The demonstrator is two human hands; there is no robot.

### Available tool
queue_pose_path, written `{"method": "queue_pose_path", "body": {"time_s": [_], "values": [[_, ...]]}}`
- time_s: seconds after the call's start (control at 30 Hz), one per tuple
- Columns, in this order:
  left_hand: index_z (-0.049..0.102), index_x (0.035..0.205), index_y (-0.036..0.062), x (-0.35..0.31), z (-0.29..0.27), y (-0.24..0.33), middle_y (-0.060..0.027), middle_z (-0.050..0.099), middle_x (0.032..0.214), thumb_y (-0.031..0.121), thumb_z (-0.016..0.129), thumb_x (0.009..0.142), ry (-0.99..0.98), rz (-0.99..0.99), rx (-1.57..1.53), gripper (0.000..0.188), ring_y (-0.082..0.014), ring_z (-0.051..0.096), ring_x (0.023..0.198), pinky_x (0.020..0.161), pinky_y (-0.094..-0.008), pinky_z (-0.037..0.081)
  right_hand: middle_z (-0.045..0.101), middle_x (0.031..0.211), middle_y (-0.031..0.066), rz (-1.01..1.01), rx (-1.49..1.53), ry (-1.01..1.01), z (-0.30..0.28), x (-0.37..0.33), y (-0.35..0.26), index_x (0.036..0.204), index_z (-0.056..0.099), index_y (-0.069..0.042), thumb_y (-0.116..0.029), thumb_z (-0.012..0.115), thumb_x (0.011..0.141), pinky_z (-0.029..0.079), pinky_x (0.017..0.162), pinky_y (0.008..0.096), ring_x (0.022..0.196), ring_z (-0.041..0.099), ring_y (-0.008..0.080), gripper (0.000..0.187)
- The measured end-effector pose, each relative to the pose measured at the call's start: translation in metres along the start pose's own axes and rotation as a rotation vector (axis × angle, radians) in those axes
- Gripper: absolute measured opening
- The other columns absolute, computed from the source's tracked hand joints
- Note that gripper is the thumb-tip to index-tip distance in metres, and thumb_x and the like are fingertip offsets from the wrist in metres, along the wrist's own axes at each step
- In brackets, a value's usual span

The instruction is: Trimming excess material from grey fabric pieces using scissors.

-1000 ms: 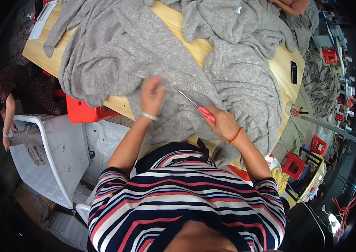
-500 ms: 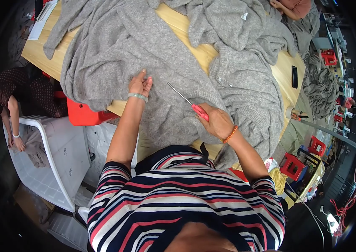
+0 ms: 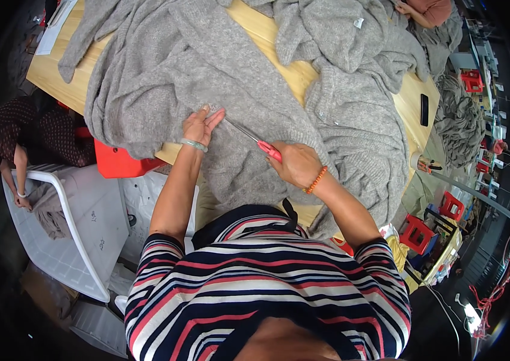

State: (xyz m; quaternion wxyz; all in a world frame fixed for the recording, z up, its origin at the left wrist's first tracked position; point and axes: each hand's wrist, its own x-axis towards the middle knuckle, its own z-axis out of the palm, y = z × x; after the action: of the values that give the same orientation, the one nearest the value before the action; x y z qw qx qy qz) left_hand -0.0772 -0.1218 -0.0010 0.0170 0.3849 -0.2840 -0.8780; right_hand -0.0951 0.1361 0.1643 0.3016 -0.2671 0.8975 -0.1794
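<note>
A broad grey knit garment [image 3: 231, 60] lies in folds over the table in front of me. On it rests my left hand [image 3: 198, 127], wearing a pale bangle; its thumb and fingers are apart, with grey knit showing between them. My right hand [image 3: 301, 163], with an orange bead bracelet, is closed round the pink-red handle of a long thin metal tool [image 3: 244, 130]. The tool's tip reaches up to the left fingertips; I cannot tell whether it touches the knit there. The exact kind of tool is not clear.
More grey knitwear [image 3: 360, 120] covers the table [image 3: 411, 105] to the right, near a black phone [image 3: 424, 110]. A red stool [image 3: 119, 161] and a white bin [image 3: 86, 204] stand at left. One person [image 3: 17, 129] bends over the bin; another [image 3: 429, 12] sits at the far right.
My right hand has moved left and slightly up, bringing the tool's tip to the left fingertips. The left fingers have straightened and reach further right. The person at the bin has shifted a hand.
</note>
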Motion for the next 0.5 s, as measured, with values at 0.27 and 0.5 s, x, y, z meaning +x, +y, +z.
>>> {"method": "queue_pose_path", "body": {"time_s": [0.27,0.5], "values": [[0.041,0.11,-0.015,0.003,-0.005,0.002,-0.0259,0.056,0.109,0.002,0.058,0.096,-0.008,-0.057,-0.05,0.028,-0.0497,0.064,0.103,0.087,-0.0502,0.062,0.067,0.078,0.021,0.025,-0.003,-0.045,0.005,0.019,-0.007,0.097,0.061,-0.004,-0.028,0.063,0.091,0.051,0.074,0.0493,0.08,0.066,0.0406,0.025],[0.041,0.11,-0.0143,0.004,-0.003,-0.001,-0.0245,0.055,0.109,0.004,0.059,0.097,0.015,-0.034,-0.079,0.029,-0.0528,0.062,0.105,0.088,-0.0547,0.06,0.067,0.078,0.0214,0.041,0.001,-0.032,0.005,0.008,-0.007,0.096,0.062,-0.003,-0.028,0.062,0.091,0.051,0.074,0.0496,0.08,0.067,0.0412,0.025]]}}
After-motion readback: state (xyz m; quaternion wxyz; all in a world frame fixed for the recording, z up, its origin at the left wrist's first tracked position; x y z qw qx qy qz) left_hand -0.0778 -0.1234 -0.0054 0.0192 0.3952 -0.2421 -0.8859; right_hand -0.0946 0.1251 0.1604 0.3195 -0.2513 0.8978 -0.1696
